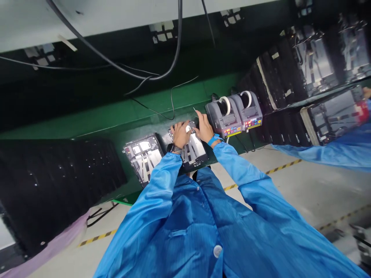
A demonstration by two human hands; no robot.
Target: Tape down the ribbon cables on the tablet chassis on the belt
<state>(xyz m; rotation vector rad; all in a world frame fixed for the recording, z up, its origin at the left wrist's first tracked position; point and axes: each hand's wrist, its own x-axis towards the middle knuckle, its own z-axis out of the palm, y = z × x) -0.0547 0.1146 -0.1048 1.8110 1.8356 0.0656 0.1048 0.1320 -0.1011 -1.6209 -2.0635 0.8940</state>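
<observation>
Under my hands lies a flat electronic panel (197,148), with a silver plate, dark strips and a black frame. My left hand (181,135) rests on its upper part, palm down, fingers spread and bent, a dark watch on the wrist. At the panel's upper right edge is my right hand (204,129), its thumb touching the panel and its index finger raised. A small white strip (194,109), apparently tape, is at that fingertip; whether pinched or stuck there is unclear. A similar panel (145,154) lies left of my left hand.
Two grey tape dispensers (224,119) with white rolls stand right of my hands. Black panels (58,173) are stacked in a row at the left; more stacks (284,77) stand at the right. A loose cable (116,61) hangs overhead. A co-worker's blue sleeve (333,150) shows at right.
</observation>
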